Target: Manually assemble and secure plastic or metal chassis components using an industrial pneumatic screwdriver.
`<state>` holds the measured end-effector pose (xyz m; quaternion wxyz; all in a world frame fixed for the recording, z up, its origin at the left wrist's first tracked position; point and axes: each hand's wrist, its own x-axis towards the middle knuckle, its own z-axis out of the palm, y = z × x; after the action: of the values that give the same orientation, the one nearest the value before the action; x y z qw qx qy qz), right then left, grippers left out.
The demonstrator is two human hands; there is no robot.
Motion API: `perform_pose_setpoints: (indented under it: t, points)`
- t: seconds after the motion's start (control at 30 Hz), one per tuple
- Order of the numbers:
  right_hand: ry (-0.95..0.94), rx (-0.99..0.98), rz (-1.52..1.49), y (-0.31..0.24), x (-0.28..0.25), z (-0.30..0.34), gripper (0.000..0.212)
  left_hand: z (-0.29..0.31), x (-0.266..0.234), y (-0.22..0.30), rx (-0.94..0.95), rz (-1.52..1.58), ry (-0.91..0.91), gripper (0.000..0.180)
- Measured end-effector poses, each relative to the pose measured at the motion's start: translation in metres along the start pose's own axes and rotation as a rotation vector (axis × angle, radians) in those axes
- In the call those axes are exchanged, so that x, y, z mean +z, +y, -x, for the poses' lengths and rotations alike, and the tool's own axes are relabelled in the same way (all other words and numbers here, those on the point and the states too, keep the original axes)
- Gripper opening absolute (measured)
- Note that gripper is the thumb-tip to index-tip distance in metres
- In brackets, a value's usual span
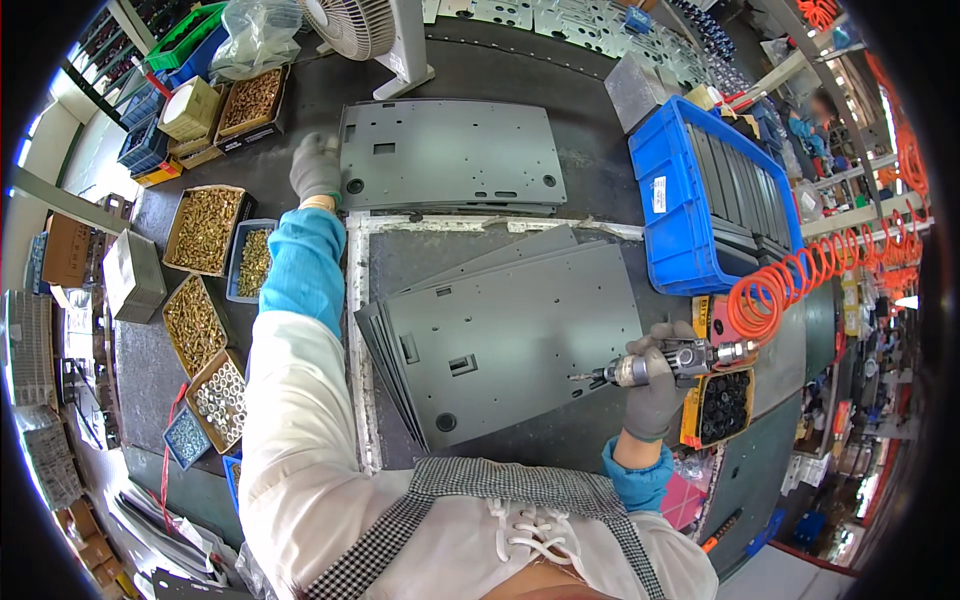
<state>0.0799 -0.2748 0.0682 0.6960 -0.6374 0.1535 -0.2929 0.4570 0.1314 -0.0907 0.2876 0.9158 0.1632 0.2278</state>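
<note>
My right hand, in a grey glove, is wrapped round an air drill whose bit points left. The drill is over the right side of the near stack of grey metal plates, which lie fanned out at an angle. The plates have small holes and square cutouts. At the far left, my left hand, also gloved, is at the left edge of a second stack of metal plates. Its fingers look curled together; what they hold, if anything, is hidden.
Boxes of brass fittings, a carton of white rings and a blue tray stand left. Right are a blue crate of dark panels, an orange coiled hose and a box of black parts. A fan stands behind.
</note>
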Motion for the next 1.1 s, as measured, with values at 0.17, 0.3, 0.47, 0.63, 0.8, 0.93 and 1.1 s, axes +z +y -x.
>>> perform_pose_setpoints:
  t: [0.17,0.3,0.47,0.63,0.8,0.93,1.1]
  points:
    - [-0.017,-0.022,-0.253,-0.013,0.009,-0.006,0.054,0.034,-0.024,-0.008,-0.639,1.169,-0.091,0.038]
    - [-0.067,-0.118,-0.348,-0.018,0.029,-0.009,0.053,0.065,-0.020,-0.050,-0.233,0.393,-0.102,0.047]
    - [-0.129,-0.035,-0.288,-0.018,0.033,0.004,0.053,0.060,-0.033,0.001,-0.142,-0.250,-0.331,0.044]
    - [-0.123,-0.052,-0.203,-0.011,0.020,0.008,0.053,0.046,-0.027,-0.005,0.025,-0.342,-0.357,0.036]
    - [-0.085,-0.040,-0.151,-0.006,0.023,0.013,0.053,0.046,-0.020,-0.001,0.098,-0.276,-0.289,0.034]
    - [-0.103,-0.026,-0.142,-0.009,0.027,0.017,0.054,0.037,-0.023,-0.005,0.041,-0.293,-0.374,0.040]
    - [-0.109,-0.026,-0.205,-0.017,0.028,0.013,0.052,0.061,-0.038,-0.013,-0.306,0.223,-0.112,0.054]
